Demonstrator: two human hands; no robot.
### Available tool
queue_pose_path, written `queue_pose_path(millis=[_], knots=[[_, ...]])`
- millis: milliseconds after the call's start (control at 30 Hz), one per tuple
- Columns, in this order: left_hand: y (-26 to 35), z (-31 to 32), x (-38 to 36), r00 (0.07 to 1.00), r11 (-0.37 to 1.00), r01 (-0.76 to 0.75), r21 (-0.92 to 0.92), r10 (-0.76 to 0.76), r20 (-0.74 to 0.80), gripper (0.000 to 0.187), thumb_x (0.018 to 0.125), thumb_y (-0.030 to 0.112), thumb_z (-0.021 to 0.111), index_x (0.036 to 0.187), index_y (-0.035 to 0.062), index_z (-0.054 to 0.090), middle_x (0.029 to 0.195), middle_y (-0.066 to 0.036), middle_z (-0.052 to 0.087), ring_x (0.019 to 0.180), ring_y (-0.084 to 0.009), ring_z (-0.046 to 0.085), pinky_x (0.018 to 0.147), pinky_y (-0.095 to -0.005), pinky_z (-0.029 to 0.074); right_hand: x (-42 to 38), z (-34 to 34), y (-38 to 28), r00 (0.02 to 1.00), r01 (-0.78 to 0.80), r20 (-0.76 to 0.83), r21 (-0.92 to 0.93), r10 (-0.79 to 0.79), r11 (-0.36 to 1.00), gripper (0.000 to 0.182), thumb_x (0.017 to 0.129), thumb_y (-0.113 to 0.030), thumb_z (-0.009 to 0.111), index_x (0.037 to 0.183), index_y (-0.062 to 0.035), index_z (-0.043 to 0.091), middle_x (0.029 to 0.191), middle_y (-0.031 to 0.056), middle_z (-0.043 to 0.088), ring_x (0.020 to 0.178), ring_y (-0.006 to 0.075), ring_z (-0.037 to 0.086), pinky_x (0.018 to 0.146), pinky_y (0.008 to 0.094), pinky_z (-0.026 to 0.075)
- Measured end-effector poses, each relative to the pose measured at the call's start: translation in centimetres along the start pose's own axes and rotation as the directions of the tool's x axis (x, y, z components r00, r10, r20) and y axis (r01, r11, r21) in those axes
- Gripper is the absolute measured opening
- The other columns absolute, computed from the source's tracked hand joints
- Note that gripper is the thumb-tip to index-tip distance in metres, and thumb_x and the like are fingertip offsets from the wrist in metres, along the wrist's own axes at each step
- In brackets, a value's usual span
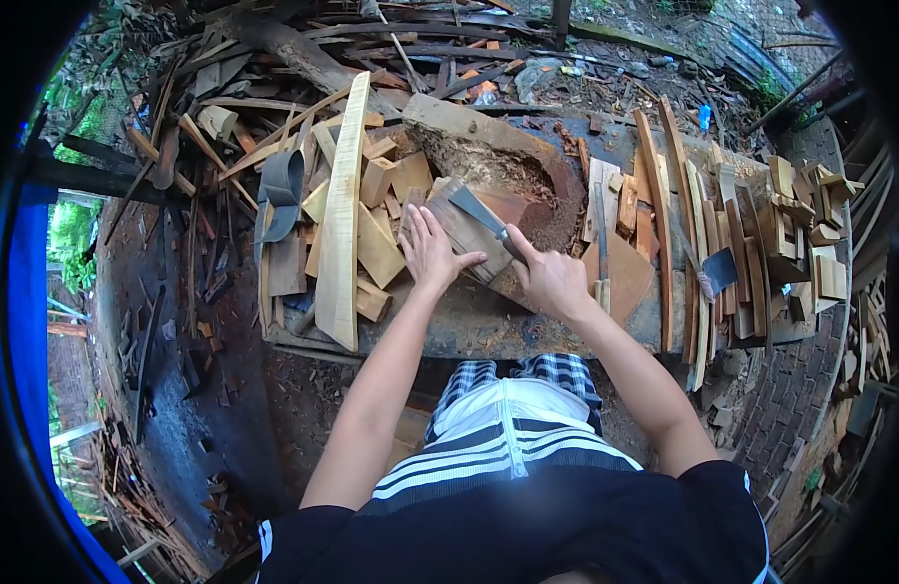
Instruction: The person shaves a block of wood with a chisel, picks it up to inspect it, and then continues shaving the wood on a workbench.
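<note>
A broad-bladed knife [477, 209] with a dark handle is in my right hand [554, 282], the fingers wrapped round the handle and the index finger stretched along it. Its blade points away to the upper left and overlaps a flat wooden board [455, 226]. My left hand [433, 251] lies flat at the board's left side, fingers stretched forward and thumb out toward the knife. Beyond the board sits a large, rough wooden block [469, 131] with a hollowed, crumbly face.
A long pale plank [345, 214] stands left of my hands, among wood offcuts [379, 248] and a curled dark sheet [280, 190]. To the right lie a thin long-handled tool [602, 243], long wooden strips [659, 224] and stacked small blocks [800, 224].
</note>
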State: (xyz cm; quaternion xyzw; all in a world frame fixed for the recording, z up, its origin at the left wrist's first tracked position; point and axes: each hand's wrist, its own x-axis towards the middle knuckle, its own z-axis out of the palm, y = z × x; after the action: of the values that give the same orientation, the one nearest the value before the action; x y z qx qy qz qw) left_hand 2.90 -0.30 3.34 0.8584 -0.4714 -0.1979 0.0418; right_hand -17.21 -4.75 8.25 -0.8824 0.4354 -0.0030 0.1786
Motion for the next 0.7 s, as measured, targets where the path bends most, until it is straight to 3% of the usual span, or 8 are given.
queue_pose_path(millis=[200,400,600,700], knots=[[0.3,-0.5,0.3,0.999,0.999,0.008,0.04,-0.009,0.04,0.143,0.054,0.067,0.083,0.149,-0.0109,0.008,0.159,-0.027,0.004,0.15,-0.0326,0.009,0.118,-0.0517,0.017,2.5,0.9,-1.1,0.998,0.006,-0.065,0.001,-0.006,1.0,0.057,0.091,-0.032,0.056,0.146,-0.0288,0.041,0.068,0.0177,0.067,0.062,0.0347,0.068,0.055,0.0462,0.053],[0.5,-0.2,0.4,0.998,0.999,0.026,0.041,-0.028,0.052,0.143,0.055,0.066,0.083,0.15,-0.0099,0.008,0.159,-0.027,0.003,0.15,-0.0325,0.009,0.118,-0.0527,0.018,0.7,0.0,-0.7,0.999,-0.013,0.033,0.009,0.012,1.0,0.059,0.091,-0.032,0.056,0.147,-0.0279,0.038,0.071,0.0185,0.068,0.064,0.0362,0.068,0.056,0.047,0.053],[0.6,-0.5,0.2,0.999,1.0,0.012,0.024,-0.013,0.052,0.143,0.055,0.066,0.083,0.149,-0.0104,0.007,0.159,-0.027,0.004,0.15,-0.0326,0.01,0.118,-0.0531,0.018,1.0,1.2,-0.6,0.999,-0.02,-0.044,0.016,0.021,1.0,0.061,0.092,-0.037,0.055,0.149,-0.0303,0.034,0.071,0.0207,0.067,0.065,0.0366,0.068,0.055,0.0471,0.054],[0.4,-0.3,0.5,0.998,0.999,0.015,0.036,-0.017,0.053,0.143,0.056,0.066,0.083,0.149,-0.0111,0.007,0.159,-0.028,0.004,0.149,-0.033,0.01,0.117,-0.0532,0.019,-1.7,-0.2,0.4,0.993,-0.087,0.084,0.055,0.082,0.995,0.059,0.093,-0.037,0.054,0.148,-0.031,0.034,0.075,0.0211,0.069,0.068,0.0386,0.069,0.059,0.0496,0.054]])
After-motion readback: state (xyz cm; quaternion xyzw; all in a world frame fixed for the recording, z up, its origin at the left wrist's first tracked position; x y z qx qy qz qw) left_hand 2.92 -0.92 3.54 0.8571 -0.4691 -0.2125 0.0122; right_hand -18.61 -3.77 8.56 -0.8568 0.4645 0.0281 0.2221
